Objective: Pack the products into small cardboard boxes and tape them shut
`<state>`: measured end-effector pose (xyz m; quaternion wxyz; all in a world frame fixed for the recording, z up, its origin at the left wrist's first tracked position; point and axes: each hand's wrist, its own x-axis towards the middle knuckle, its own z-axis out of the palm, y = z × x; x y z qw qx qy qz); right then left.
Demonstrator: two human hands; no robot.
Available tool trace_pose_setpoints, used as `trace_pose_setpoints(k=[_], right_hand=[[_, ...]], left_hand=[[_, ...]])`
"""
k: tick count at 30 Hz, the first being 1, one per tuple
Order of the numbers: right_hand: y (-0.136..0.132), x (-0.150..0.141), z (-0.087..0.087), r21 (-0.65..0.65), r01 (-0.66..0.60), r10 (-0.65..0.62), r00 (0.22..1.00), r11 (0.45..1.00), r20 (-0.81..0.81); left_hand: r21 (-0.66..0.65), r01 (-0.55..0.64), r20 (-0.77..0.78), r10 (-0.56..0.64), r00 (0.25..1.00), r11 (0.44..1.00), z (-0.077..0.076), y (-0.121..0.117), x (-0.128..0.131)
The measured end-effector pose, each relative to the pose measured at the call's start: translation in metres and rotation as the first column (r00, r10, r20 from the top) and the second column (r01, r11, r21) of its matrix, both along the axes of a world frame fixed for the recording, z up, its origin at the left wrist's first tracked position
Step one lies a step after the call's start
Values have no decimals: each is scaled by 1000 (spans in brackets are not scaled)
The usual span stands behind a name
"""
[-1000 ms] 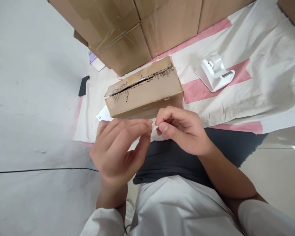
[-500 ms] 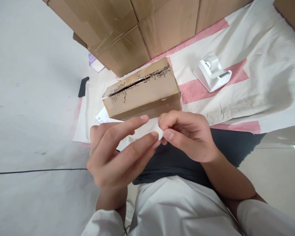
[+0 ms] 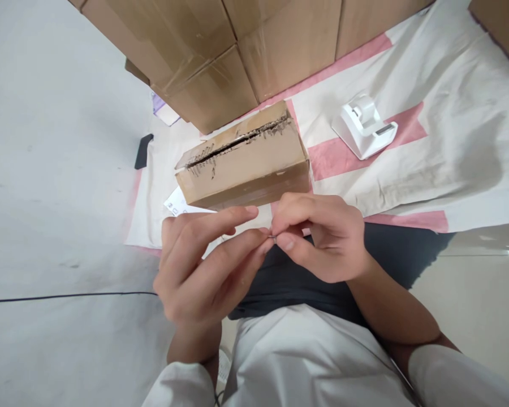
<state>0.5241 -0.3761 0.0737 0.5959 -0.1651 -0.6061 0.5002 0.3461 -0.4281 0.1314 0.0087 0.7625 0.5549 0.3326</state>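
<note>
Just in front of a cardboard box (image 3: 248, 161), my two hands meet at the fingertips. Between them shows only the thin edge of a small white piece (image 3: 272, 237); its kind is not clear. My left hand (image 3: 210, 263) pinches it between thumb and a finger, while another finger stretches out above. From the other side, the thumb and bent forefinger of my right hand (image 3: 322, 237) close on it. The box has a torn, ragged slit along its top.
Stacked cardboard boxes (image 3: 288, 51) stand at the back. A white tape dispenser (image 3: 365, 127) sits on the pink and white cloth (image 3: 449, 118) to the right. A black object (image 3: 143, 151) and a printed sheet (image 3: 180, 203) lie left. A black cable (image 3: 72, 295) crosses the wall.
The white piece, seen broad-side before, now shows only as a thin edge between my fingertips. Both hands keep nearly the same place and pinch.
</note>
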Motion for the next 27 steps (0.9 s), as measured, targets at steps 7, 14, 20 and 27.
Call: trace_pose_setpoints(k=[7,14,20,27], right_hand=[[-4,1,-1,24,31,-31,999,999,22],[-7,3,2,-44,39,-36,996,998,79],[-9,7,12,-150,-14,26,997,989,77],[-12,11,14,-250,-56,71,996,967,55]], left_hand=[[168,-17,-47,25,999,986,2,0,5],[127,-37,-67,45,997,991,0,-4,5],[191,40,-118,-18,993,981,0,-5,6],[363,93,-153,-39,987,927,2,-3,17]])
